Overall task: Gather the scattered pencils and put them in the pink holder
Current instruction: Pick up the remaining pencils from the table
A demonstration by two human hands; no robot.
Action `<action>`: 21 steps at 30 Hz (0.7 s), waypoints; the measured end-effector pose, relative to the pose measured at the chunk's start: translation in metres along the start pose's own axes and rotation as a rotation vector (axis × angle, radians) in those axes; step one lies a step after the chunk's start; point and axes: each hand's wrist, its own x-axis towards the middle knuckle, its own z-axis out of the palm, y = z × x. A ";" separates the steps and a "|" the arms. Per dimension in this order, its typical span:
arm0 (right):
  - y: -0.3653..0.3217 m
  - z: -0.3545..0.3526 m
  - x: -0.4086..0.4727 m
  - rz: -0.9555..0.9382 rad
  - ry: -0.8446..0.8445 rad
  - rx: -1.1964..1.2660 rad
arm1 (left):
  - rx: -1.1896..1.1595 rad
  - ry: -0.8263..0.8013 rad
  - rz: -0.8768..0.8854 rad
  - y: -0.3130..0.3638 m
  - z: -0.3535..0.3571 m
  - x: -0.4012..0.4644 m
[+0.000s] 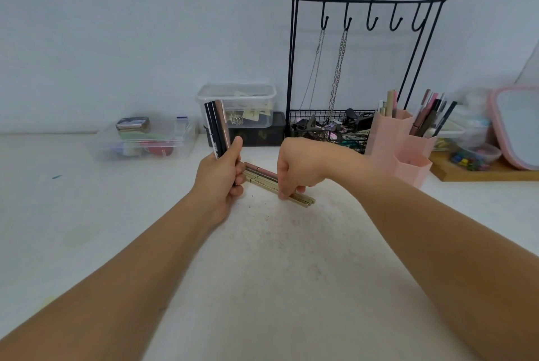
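Note:
My left hand [224, 178] grips an upright bundle of pencils [217, 124], black ones and a pinkish one, above the white table. Just right of it, several gold and pink pencils [262, 178] lie in a row on the table. My right hand [297, 169] reaches down onto them, fingertips pinching the gold ones near their right end; whether they are lifted is unclear. The pink holder [404, 142], made of hexagonal tubes, stands to the right with several pencils and pens in it.
A black wire jewellery stand [367, 11] with chains and a basket stands behind. Clear plastic boxes [145, 139] and a lidded tub [236, 104] sit at the back left. A pink-framed mirror [516, 127] and a wooden tray [481, 172] are at the right.

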 end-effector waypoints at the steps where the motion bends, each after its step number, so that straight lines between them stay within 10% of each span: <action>1: -0.001 0.001 0.001 0.004 0.011 -0.011 | 0.003 -0.006 0.001 0.000 0.000 0.000; 21: -0.003 0.007 0.004 0.065 0.002 0.015 | -0.023 -0.007 -0.003 -0.002 -0.002 0.003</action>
